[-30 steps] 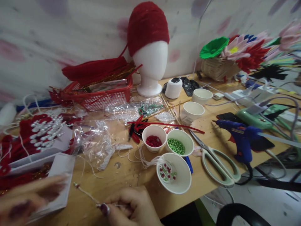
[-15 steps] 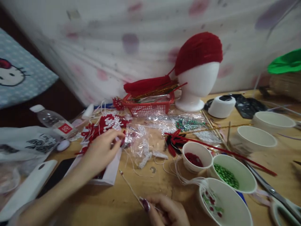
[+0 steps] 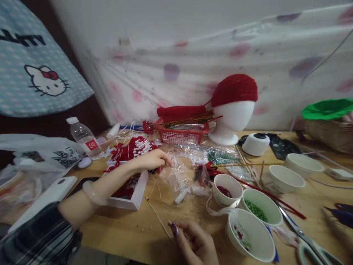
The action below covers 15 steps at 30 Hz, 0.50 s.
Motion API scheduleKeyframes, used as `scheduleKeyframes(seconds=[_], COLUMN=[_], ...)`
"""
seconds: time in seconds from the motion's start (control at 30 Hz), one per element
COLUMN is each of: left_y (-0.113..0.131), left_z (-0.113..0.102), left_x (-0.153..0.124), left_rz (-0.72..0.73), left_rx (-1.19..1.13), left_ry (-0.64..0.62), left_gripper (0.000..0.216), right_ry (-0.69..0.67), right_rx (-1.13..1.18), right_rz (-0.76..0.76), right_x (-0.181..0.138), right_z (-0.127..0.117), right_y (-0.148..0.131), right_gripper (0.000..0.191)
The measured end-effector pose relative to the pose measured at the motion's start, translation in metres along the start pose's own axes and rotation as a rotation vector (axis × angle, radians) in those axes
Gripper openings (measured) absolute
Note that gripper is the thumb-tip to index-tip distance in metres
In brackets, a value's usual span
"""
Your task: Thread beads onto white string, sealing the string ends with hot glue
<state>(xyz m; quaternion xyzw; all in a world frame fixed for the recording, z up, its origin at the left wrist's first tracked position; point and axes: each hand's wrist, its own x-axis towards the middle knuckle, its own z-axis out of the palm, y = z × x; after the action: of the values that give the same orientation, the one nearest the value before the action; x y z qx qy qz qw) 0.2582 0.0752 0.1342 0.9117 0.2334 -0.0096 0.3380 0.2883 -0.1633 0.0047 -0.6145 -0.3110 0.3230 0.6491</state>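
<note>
Over the middle of the table, my left hand (image 3: 154, 159) has its fingers closed at the near edge of a crumpled clear plastic bag (image 3: 178, 175). The fingertips are partly blurred against the film. At the front edge my right hand (image 3: 194, 243) pinches a thin white cord (image 3: 158, 217) between thumb and fingers. The cord's free end, with tiny beads on it, points away to the left. Under my left forearm stands a white box (image 3: 135, 202) with dark red pieces inside. White pearl-tipped stems (image 3: 142, 147) lie on red material behind my wrist.
At the right stand white bowls holding red beads (image 3: 224, 191), green beads (image 3: 256, 211) and strung pieces (image 3: 242, 239). Scissors (image 3: 300, 233) lie beside them. Behind are a red basket (image 3: 180, 137), a foam head (image 3: 233, 117) wearing red cord and a bottle (image 3: 84, 138).
My left hand has moved right from above the box to the plastic bag, which has shifted right with it. My right hand still pinches the cord. The view has tilted up.
</note>
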Motion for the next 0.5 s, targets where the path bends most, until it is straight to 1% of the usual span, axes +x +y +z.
scheduleKeyframes(seconds=[0.07,0.2,0.27,0.4,0.5], left_y=[-0.002,-0.009,-0.010,-0.009,-0.011], left_z=[0.009,0.028,0.037,0.052,0.063], left_x=[0.009,0.026,0.034,0.046,0.056], left_rz=[0.052,0.215,0.319,0.510,0.599], left_rx=[0.003,0.018,0.001,-0.023,0.004], left_ry=[-0.026,-0.107,-0.140,-0.126,-0.133], left_gripper=[0.029,0.005,0.008,0.012,0.018], right_ry=[0.022,0.037,0.025,0.030,0.029], right_rx=[0.008,0.039,0.065,0.071,0.064], right_rz=[-0.005,-0.006,0.006,0.011,-0.003], right_x=[0.001,0.003,0.004,0.005,0.005], right_z=[0.001,0.000,0.000,0.000,0.001], right_y=[0.001,-0.002,-0.004,-0.004,-0.003], right_gripper=[0.049,0.049,0.049,0.054,0.056])
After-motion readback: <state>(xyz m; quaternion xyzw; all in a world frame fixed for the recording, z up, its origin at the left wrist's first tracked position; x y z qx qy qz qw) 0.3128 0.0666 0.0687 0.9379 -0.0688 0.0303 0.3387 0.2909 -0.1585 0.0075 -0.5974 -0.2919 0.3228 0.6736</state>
